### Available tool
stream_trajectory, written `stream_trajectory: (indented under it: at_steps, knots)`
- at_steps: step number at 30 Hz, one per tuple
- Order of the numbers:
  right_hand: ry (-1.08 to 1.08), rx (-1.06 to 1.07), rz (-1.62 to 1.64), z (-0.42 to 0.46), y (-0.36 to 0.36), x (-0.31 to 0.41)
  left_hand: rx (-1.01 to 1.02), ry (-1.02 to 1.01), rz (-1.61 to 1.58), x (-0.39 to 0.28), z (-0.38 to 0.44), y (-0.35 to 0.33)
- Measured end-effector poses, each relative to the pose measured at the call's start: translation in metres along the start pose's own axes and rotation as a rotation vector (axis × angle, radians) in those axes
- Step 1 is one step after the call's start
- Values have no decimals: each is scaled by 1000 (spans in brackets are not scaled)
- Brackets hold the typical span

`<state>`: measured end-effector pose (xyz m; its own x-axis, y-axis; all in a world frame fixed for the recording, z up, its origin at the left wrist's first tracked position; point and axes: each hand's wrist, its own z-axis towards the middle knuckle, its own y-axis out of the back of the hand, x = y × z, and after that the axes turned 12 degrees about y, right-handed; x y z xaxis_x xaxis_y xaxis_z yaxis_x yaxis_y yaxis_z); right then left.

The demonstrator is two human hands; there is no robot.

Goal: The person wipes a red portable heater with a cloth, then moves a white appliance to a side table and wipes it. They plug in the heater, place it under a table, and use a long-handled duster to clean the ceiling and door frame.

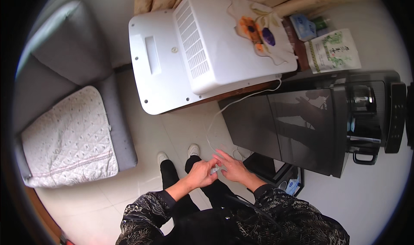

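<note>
My left hand (201, 174) has its fingers closed on a small whitish, partly clear piece (214, 170), mostly hidden by the fingers; I cannot tell exactly what it is. Right beside it, my right hand (234, 170) reaches in with its fingers apart and the fingertips close to the left hand. A thin white cord (226, 107) comes off the corner of a white plastic appliance (239, 55) and hangs down to my fingers. Whether the cord joins the small piece is hidden. Both hands are at waist height above the tiled floor.
The appliance, with a vent grille (193, 39) and a flowered cover (258, 31), rests on a brown wooden table (299, 55). A dark dispenser cabinet (304, 122) with kettles stands at right. A grey sofa (69, 44) with a quilted pad (69, 136) is at left. A black bin-like holder (273, 172) sits below.
</note>
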<state>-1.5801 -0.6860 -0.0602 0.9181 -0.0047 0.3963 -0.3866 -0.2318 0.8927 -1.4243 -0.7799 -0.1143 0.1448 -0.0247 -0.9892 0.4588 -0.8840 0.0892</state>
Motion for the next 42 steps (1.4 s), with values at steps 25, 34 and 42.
stream_trajectory:
  at_steps: [25, 34, 42]
  knots:
    - [-465, -897, 696, 36, 401, -11, -648, -807, -619, -432, -164, 363]
    - [-83, -910, 60, 158, 481, -204, -932, 78, 315, -295, -5, 386]
    - [-16, -474, -351, 281, 479, -265, -1014, 358, -175, -191, 98, 354]
